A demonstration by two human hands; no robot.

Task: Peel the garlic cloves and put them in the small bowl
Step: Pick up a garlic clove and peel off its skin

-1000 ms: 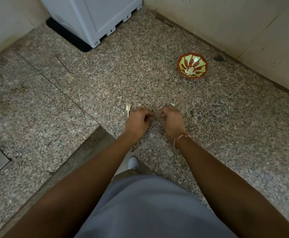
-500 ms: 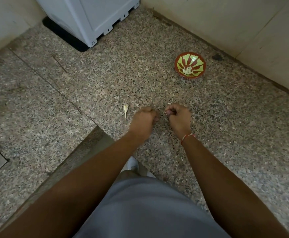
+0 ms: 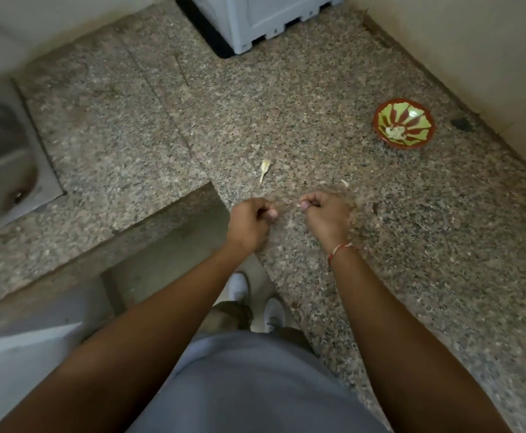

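A small red bowl [image 3: 380, 120] with a green and red pattern stands on the speckled granite counter [image 3: 286, 104] at the far right. Several pale peeled garlic cloves [image 3: 394, 131] lie in it. My left hand [image 3: 249, 220] and my right hand [image 3: 325, 214] hover low over the counter, a short gap between them, well short of the bowl. The right hand is blurred and pinches a small pale garlic clove [image 3: 302, 204] at its fingertips. The left hand's fingers are curled with the thumb on the forefinger; nothing shows in it.
A pale garlic stalk [image 3: 264, 170] and a scrap of skin [image 3: 344, 182] lie on the counter beyond my hands. A steel sink [image 3: 5, 157] is at the left and a white appliance [image 3: 265, 20] at the back. A wall [image 3: 474, 57] runs behind the bowl. The counter edge [image 3: 161, 210] steps down by my left arm.
My hands, joined on the clove a second ago, have drawn apart. The view has swung left, so the bowl now sits further right and the sink has come into sight.
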